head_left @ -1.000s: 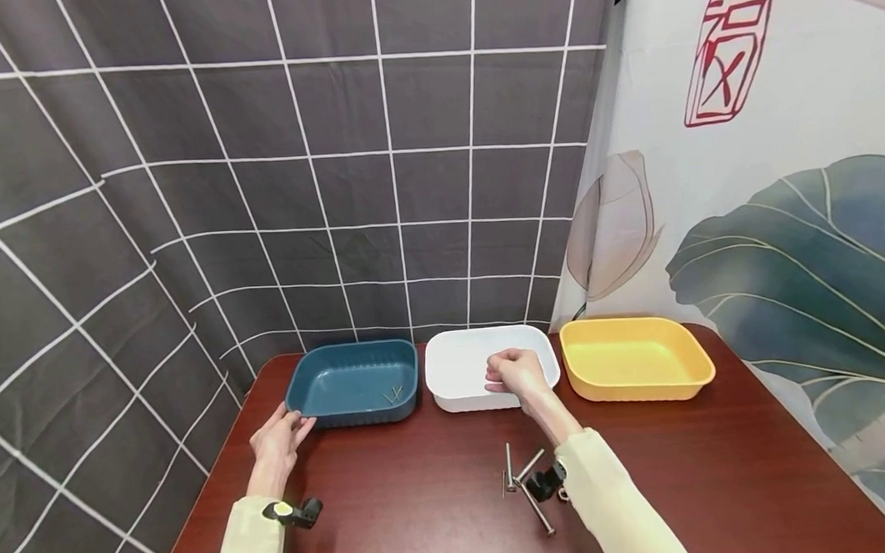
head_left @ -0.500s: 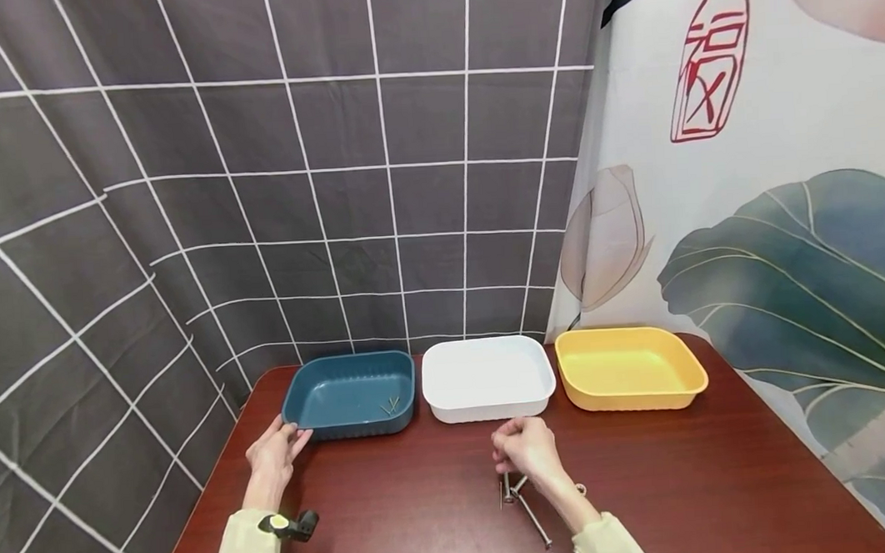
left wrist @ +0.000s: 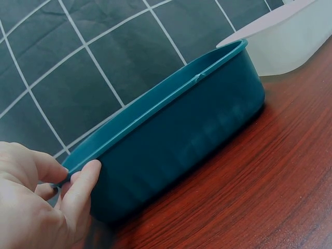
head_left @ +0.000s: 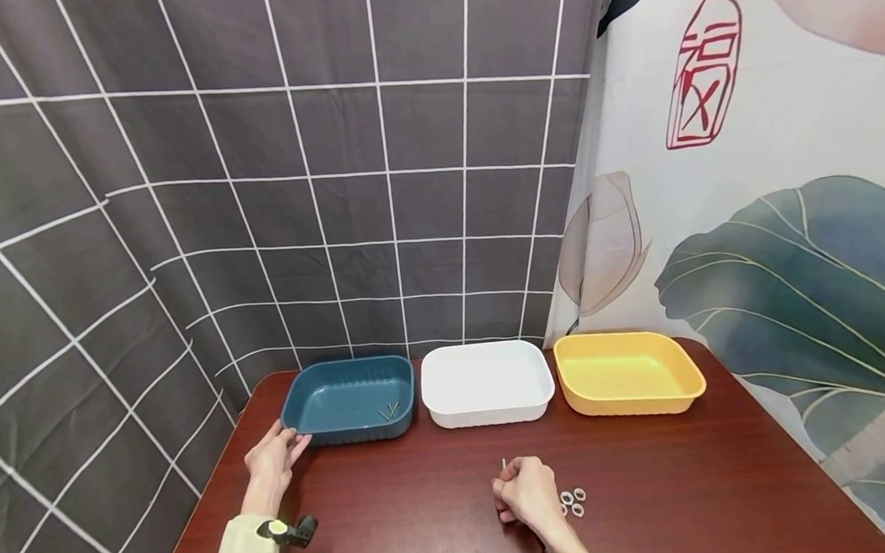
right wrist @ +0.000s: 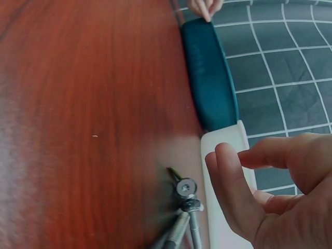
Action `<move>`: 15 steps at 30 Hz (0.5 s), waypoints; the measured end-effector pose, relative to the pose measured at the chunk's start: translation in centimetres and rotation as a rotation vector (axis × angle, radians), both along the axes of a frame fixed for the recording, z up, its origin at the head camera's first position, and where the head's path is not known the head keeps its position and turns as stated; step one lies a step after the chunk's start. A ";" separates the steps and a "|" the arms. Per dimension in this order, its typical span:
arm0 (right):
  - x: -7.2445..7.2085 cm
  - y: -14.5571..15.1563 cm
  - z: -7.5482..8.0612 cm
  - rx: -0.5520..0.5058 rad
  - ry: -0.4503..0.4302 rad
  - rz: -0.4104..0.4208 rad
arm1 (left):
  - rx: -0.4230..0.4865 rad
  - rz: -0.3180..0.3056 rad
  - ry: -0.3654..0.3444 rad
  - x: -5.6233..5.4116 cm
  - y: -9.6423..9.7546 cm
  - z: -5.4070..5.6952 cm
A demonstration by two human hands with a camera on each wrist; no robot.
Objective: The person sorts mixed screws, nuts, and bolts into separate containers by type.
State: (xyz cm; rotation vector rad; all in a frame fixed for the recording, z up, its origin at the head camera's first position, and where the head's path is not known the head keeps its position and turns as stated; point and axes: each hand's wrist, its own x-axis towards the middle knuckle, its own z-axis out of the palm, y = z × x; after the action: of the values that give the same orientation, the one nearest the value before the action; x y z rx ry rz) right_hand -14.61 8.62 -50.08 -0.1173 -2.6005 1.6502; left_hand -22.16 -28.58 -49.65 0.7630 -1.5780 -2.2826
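Observation:
My left hand (head_left: 269, 463) pinches the near-left corner of the blue tray (head_left: 349, 437) between thumb and fingers; the left wrist view shows the thumb on the outer wall of the blue tray (left wrist: 181, 135). Inside that tray lie a few thin brass-coloured screws or nails (head_left: 389, 411). Lower on the table, my right hand (head_left: 527, 493) is over a small pile of metal bolts and mostly hides them. In the right wrist view its fingers are loosely bent with nothing seen between them, and the bolts (right wrist: 185, 188) lie on the table beyond.
A white tray (head_left: 490, 416) stands right of the blue one, and a yellow tray (head_left: 633, 404) stands right of that. Several metal nuts or rings (head_left: 578, 495) lie just right of my right hand. A grid-patterned cloth (head_left: 341, 207) hangs behind the table.
My right hand has come back from over the white tray to the bolts near the front. The left hand keeps its place at the blue tray. The head view has tilted slightly upward.

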 end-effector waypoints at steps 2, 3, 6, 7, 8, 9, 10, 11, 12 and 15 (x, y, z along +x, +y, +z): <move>0.2 -0.1 -0.2 0.025 -0.006 -0.002 | 0.000 0.000 -0.001 0.0 0.0 0.0; 0.2 -0.1 -0.3 0.038 -0.007 -0.004 | 0.000 -0.001 -0.002 0.0 0.0 0.0; 0.3 -0.1 -0.6 0.064 -0.005 -0.010 | -0.003 -0.004 -0.007 0.0 0.0 0.0; 0.4 -0.2 -0.7 0.078 0.000 -0.014 | -0.004 -0.005 -0.008 0.0 0.0 0.0; 0.4 -0.2 -0.8 0.096 0.007 -0.019 | -0.007 -0.007 -0.006 0.0 0.0 0.0; 0.4 -0.3 -0.9 0.110 0.015 -0.025 | -0.005 -0.007 -0.005 -0.1 0.0 0.0; 0.4 -0.3 -0.9 0.124 0.026 -0.033 | -0.005 -0.008 -0.003 -0.1 0.0 0.0; 0.4 -0.4 -1.0 0.147 0.041 -0.042 | -0.003 -0.007 0.000 -0.1 0.0 0.0; 0.4 -0.4 -1.0 0.177 0.060 -0.050 | -0.003 -0.007 0.005 -0.1 0.0 0.0; 0.5 -0.7 -1.2 0.313 0.126 -0.060 | -0.001 0.000 0.009 -0.1 0.0 -0.1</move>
State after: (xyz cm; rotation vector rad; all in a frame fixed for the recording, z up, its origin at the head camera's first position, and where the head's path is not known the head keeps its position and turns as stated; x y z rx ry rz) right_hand -14.15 7.93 -51.33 -0.0719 -2.6883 1.1721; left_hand -22.24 -28.55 -49.80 0.7517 -1.5751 -2.2822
